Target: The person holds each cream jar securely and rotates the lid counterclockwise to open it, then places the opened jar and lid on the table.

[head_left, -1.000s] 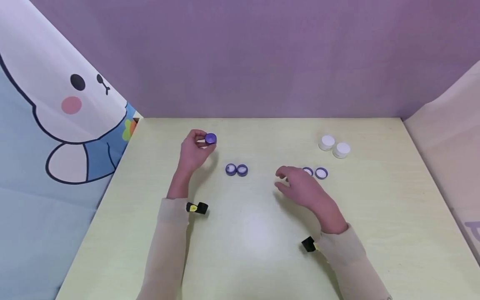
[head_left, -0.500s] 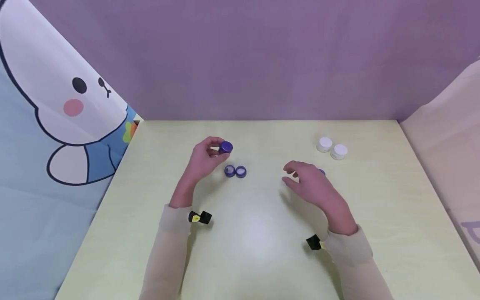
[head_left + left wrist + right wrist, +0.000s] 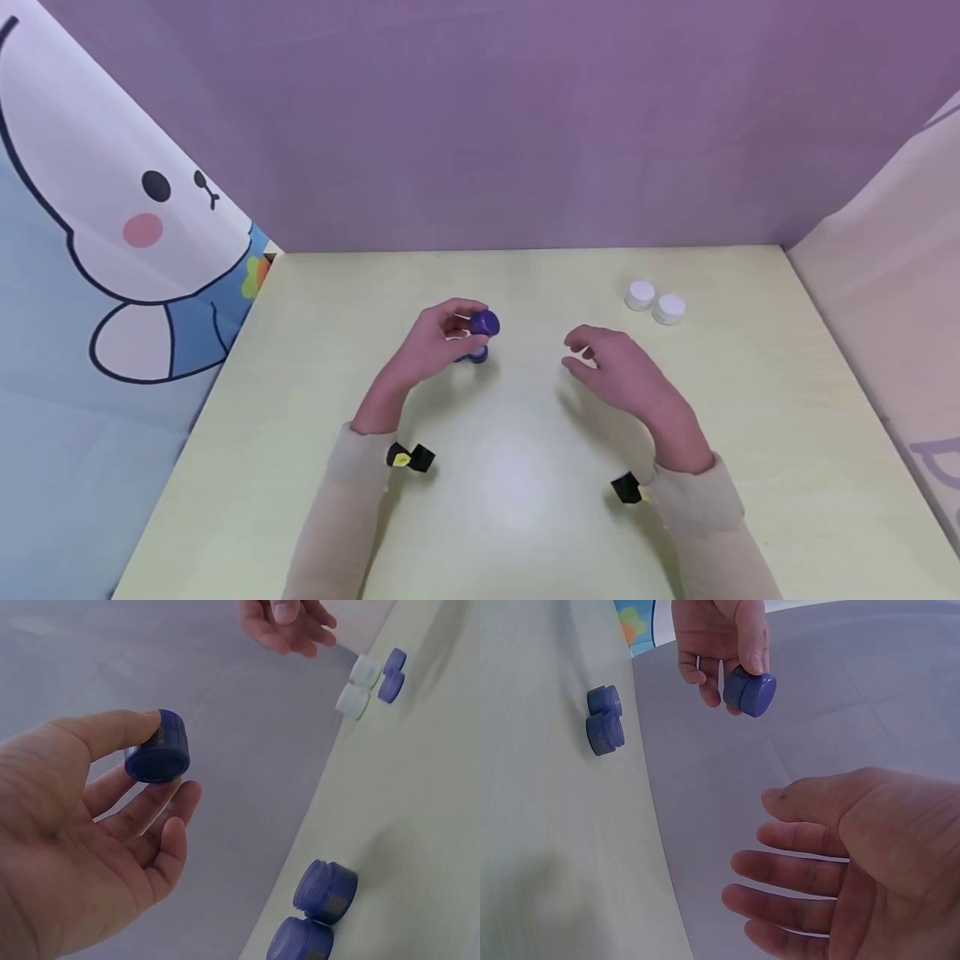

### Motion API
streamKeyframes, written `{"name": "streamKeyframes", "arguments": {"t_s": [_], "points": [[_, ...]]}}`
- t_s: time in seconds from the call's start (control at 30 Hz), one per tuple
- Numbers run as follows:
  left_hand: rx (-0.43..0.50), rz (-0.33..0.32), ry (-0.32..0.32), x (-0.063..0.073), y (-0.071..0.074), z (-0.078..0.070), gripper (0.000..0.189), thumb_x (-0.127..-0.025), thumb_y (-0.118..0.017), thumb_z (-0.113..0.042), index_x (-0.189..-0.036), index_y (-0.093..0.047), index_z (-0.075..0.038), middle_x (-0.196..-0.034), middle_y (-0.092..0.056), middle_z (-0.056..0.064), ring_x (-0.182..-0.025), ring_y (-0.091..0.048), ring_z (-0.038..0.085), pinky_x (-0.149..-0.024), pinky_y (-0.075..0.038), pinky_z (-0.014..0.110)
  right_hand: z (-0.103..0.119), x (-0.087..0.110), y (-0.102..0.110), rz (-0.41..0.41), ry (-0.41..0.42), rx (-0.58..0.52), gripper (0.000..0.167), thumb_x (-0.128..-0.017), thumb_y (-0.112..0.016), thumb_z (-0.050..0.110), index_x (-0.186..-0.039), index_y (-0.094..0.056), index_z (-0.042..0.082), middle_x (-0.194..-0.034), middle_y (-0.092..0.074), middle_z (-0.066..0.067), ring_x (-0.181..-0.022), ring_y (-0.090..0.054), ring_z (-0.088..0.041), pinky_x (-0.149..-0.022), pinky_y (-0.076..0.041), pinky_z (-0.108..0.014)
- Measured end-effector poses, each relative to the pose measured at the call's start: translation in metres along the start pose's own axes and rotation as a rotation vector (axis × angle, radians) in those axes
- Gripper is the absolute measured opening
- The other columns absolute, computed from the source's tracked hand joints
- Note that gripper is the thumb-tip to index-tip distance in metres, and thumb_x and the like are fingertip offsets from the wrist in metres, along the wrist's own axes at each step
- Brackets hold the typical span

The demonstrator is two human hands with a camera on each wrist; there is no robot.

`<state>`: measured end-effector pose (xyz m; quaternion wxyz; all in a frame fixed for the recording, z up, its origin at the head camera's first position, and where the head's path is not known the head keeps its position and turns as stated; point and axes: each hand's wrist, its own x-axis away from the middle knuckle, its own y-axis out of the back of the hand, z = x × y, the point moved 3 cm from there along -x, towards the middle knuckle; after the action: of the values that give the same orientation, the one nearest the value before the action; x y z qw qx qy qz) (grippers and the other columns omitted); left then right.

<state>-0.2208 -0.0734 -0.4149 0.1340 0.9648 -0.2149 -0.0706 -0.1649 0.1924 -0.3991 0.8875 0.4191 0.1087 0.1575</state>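
My left hand (image 3: 429, 346) pinches a small blue-purple jar (image 3: 484, 322) between thumb and fingers, raised off the table. Just below it stand two lidless jars of the same colour, side by side; in the head view the hand partly hides this pair, but the left wrist view shows both jars (image 3: 326, 892) upright on the table. Over the table to the right, my right hand (image 3: 618, 371) hovers with relaxed, slightly bent fingers and nothing in them. Two blue lids (image 3: 391, 686) lie behind it, hidden in the head view.
Two white lidded jars (image 3: 669, 310) stand close together at the back right of the pale table (image 3: 517, 517). A purple cloth (image 3: 525, 125) rises behind the back edge. A cartoon-printed cloth (image 3: 75, 333) hangs at the left.
My left hand has carried the blue-purple jar rightward and nearer, over the two lidless jars. My right hand has shifted slightly right and now covers the lids in the head view.
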Motion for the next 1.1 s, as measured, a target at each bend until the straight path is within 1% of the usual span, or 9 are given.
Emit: {"name": "streamKeyframes", "arguments": {"t_s": [0.17,0.33,0.47,0.53,0.67,0.77,0.87,0.97,1.1], "points": [[0.023,0.01,-0.027,0.001,-0.006,-0.002,0.038,-0.085,-0.075,-0.005,-0.119,-0.06,-0.003,-0.11,-0.064,0.009,-0.093,-0.063,0.023,-0.074,-0.051,0.029,-0.001,0.001,0.0,0.013,-0.006,-0.019,0.018,-0.092,-0.065,0.012,-0.11,-0.065,0.007,-0.108,-0.067,-0.007,-0.092,-0.064,-0.027,-0.082,-0.051,-0.042],[0.024,0.006,-0.054,0.0,-0.01,-0.006,0.036,-0.083,-0.077,-0.006,-0.116,-0.063,-0.004,-0.107,-0.067,0.007,-0.092,-0.065,0.022,-0.071,-0.052,0.029,0.0,-0.001,0.004,0.006,-0.001,-0.04,0.018,-0.093,-0.064,0.013,-0.11,-0.064,0.007,-0.108,-0.067,-0.007,-0.092,-0.064,-0.026,-0.082,-0.051,-0.042],[0.002,0.002,-0.057,0.0,-0.016,-0.009,0.035,-0.082,-0.079,-0.011,-0.114,-0.066,-0.007,-0.104,-0.068,0.004,-0.091,-0.065,0.02,-0.072,-0.052,0.033,-0.001,-0.003,0.006,0.008,0.0,-0.054,0.017,-0.093,-0.064,0.014,-0.109,-0.065,0.007,-0.106,-0.067,-0.006,-0.091,-0.064,-0.023,-0.082,-0.051,-0.041],[-0.016,-0.001,-0.057,0.002,-0.02,-0.008,0.035,-0.081,-0.08,-0.014,-0.113,-0.067,-0.009,-0.103,-0.068,0.001,-0.091,-0.065,0.019,-0.074,-0.052,0.037,-0.001,-0.002,0.005,0.01,0.004,-0.06,0.017,-0.093,-0.064,0.014,-0.109,-0.065,0.007,-0.105,-0.067,-0.006,-0.091,-0.064,-0.022,-0.081,-0.051,-0.041],[-0.051,-0.015,-0.076,0.005,-0.027,-0.008,0.035,-0.08,-0.082,-0.017,-0.112,-0.068,-0.012,-0.101,-0.069,-0.002,-0.091,-0.064,0.016,-0.076,-0.052,0.042,-0.001,-0.002,0.004,0.004,0.015,-0.078,0.016,-0.094,-0.064,0.015,-0.108,-0.065,0.008,-0.102,-0.067,-0.004,-0.088,-0.064,-0.019,-0.079,-0.052,-0.039],[-0.048,-0.024,-0.084,0.004,-0.031,-0.008,0.036,-0.079,-0.083,-0.017,-0.111,-0.068,-0.011,-0.101,-0.069,-0.002,-0.09,-0.064,0.015,-0.077,-0.051,0.039,0.001,-0.002,0.005,-0.022,0.036,-0.101,0.013,-0.094,-0.064,0.013,-0.106,-0.066,0.009,-0.1,-0.068,-0.001,-0.087,-0.064,-0.017,-0.077,-0.052,-0.037],[-0.032,-0.037,-0.079,0.005,-0.033,-0.008,0.036,-0.077,-0.084,-0.017,-0.109,-0.068,-0.011,-0.099,-0.069,-0.001,-0.089,-0.064,0.015,-0.075,-0.049,0.035,0.004,-0.004,0.005,-0.043,0.052,-0.134,0.011,-0.094,-0.065,0.013,-0.104,-0.067,0.01,-0.097,-0.068,0.0,-0.086,-0.064,-0.015,-0.076,-0.051,-0.037],[-0.04,-0.056,-0.079,0.006,-0.033,-0.008,0.035,-0.075,-0.086,-0.019,-0.105,-0.069,-0.013,-0.096,-0.069,-0.002,-0.086,-0.064,0.016,-0.071,-0.048,0.034,0.008,-0.005,0.003,-0.041,0.054,-0.155,0.011,-0.094,-0.064,0.015,-0.104,-0.067,0.011,-0.097,-0.068,0.002,-0.086,-0.063,-0.014,-0.078,-0.051,-0.04],[-0.06,-0.065,-0.09,0.008,-0.035,-0.009,0.034,-0.074,-0.087,-0.023,-0.103,-0.07,-0.016,-0.094,-0.068,-0.005,-0.085,-0.064,0.019,-0.066,-0.047,0.032,0.012,-0.005,0.002,-0.036,0.048,-0.151,0.011,-0.095,-0.064,0.016,-0.104,-0.067,0.012,-0.096,-0.068,0.003,-0.087,-0.063,-0.013,-0.08,-0.049,-0.043]]}}
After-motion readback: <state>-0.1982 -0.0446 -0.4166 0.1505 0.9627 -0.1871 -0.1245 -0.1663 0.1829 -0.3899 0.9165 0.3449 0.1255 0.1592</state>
